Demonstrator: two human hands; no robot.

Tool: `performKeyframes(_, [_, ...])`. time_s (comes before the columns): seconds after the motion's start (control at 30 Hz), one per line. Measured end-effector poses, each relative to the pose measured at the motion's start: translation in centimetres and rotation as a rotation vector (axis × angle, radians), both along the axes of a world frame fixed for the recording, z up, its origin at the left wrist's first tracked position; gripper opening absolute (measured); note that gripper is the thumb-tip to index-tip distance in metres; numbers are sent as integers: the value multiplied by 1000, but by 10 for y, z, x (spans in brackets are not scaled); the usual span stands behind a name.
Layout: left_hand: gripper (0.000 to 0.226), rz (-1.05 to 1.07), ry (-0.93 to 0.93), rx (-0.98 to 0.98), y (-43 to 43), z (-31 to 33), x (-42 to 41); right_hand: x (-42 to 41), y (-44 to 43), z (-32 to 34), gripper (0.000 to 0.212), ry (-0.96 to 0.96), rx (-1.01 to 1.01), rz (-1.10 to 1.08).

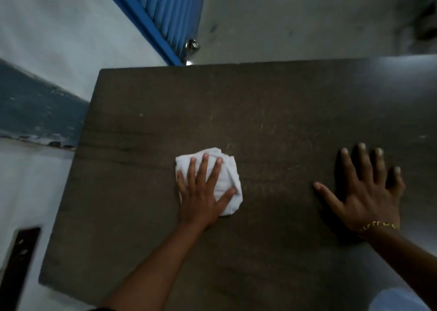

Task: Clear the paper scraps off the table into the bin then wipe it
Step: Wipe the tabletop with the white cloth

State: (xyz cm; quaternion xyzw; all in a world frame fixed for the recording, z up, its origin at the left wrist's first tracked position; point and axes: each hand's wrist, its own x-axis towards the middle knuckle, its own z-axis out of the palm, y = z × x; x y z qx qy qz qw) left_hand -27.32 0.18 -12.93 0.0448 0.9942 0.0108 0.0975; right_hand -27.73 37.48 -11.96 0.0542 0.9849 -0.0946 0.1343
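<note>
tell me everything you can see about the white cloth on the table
The white cloth is a soft, crumpled wad, bunched into a rough lump with folds and creases showing, not spread flat. It lies on the dark brown table, a little left of the middle. The left hand presses down on it with fingers spread, covering its left and lower part. The right hand rests flat on the table well apart from it.

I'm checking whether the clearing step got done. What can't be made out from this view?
- Bin: not in the head view, so its contents can't be seen.
- Table: its right side and near edge are cut off by the frame.
- Cloth: partly covered by the left hand.
- Pale speck: too small to identify.
</note>
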Motion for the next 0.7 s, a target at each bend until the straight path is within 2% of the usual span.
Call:
performKeyframes(0.17, [85,-48,60,28,21,-6,-114,-4,-1,1,100,-33,12,-20])
performKeyframes(0.33, [84,-89,94,29,35,-10,-191,-5,0,-3,100,-24,52,-25])
performKeyframes(0.53, [85,-100,105,39,40,-14,-244,-5,0,-6,100,3,68,-13])
performKeyframes(0.7, [84,-75,124,54,43,-14,-242,-4,1,-6,101,-5,56,-15])
